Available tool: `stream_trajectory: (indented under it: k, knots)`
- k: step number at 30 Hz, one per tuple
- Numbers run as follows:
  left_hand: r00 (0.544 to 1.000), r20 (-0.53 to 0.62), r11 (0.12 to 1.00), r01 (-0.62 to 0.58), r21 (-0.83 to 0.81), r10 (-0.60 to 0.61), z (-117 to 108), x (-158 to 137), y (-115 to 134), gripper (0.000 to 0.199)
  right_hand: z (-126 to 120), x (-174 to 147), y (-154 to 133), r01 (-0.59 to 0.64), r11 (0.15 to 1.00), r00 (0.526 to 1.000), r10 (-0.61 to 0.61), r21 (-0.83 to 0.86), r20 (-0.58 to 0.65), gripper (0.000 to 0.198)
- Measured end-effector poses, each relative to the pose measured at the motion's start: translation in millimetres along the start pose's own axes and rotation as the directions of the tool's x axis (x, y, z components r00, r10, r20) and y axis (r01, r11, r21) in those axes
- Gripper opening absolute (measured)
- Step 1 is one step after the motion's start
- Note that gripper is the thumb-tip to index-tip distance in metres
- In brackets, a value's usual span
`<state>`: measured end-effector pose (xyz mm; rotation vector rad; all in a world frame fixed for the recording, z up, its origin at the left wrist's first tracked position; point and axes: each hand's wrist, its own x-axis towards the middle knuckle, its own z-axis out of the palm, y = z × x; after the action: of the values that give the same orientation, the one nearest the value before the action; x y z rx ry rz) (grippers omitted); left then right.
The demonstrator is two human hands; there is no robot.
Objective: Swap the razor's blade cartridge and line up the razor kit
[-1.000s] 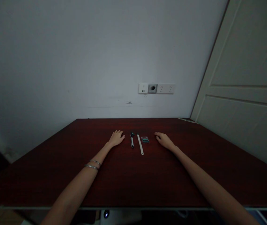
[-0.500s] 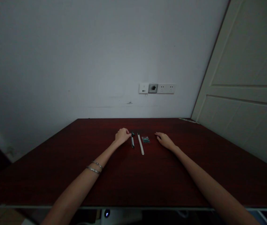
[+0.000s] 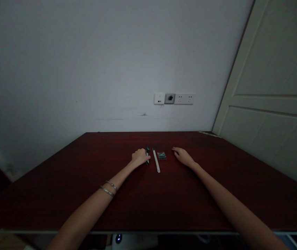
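Observation:
My left hand (image 3: 140, 157) is closed around the handle of what looks like a razor (image 3: 147, 150). Its dark head sticks up past the fingers, and a bit of the grey-and-black handle shows below the thumb. Just to its right lies a slim white stick (image 3: 156, 161) with a dark tip at the far end and a small hole at the near end. Beside that is a small clear packet (image 3: 161, 155) with dark greenish pieces in it; I cannot make out what they are. My right hand (image 3: 182, 155) rests on the table right of the packet, fingers stretched out, holding nothing.
The dark red table (image 3: 169, 201) runs back to a pale wall with a row of sockets (image 3: 174, 99). A cream panelled door (image 3: 271, 100) stands at the right. A thin strip (image 3: 209, 134) lies at the back right corner. Below the front edge is a white thing (image 3: 135, 241).
My left hand has come down and right from the razor's head and closed over its handle. The right hand, the white stick and the packet stay in place.

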<state>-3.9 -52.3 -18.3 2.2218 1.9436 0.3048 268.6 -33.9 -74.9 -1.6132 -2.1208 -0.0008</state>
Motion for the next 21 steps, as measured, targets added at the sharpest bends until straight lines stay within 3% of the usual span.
stream_trajectory:
  k: [5,9,16,18,21]
  knots:
    - [1.000,-0.023,1.000,-0.008,-0.007,0.008,1.0,-1.0,0.3,0.029,-1.2,-0.1,-0.1,-0.018,0.999,1.000,0.018,0.035,-0.001,0.039]
    - [0.994,-0.105,0.998,-0.047,-0.041,0.042,-3.4,-4.5,0.7,0.024,-10.8,1.1,-4.9,-0.015,0.996,1.000,0.016,0.093,-0.008,0.038]
    - [0.966,-0.253,0.991,-0.082,-0.108,0.052,-20.5,-12.6,9.1,0.023,-32.3,18.3,-42.9,0.005,0.963,0.994,0.025,0.271,-0.107,0.034]
    - [0.954,-0.294,0.987,-0.100,-0.123,0.060,-21.4,-15.2,13.5,0.025,-32.6,25.6,-60.1,-0.002,0.901,0.994,0.049,0.435,-0.097,0.030]
    - [0.936,-0.338,0.979,-0.153,-0.138,0.099,-20.0,-18.5,19.9,0.028,-27.6,34.2,-85.9,-0.084,0.677,0.994,0.108,0.731,0.014,0.025]
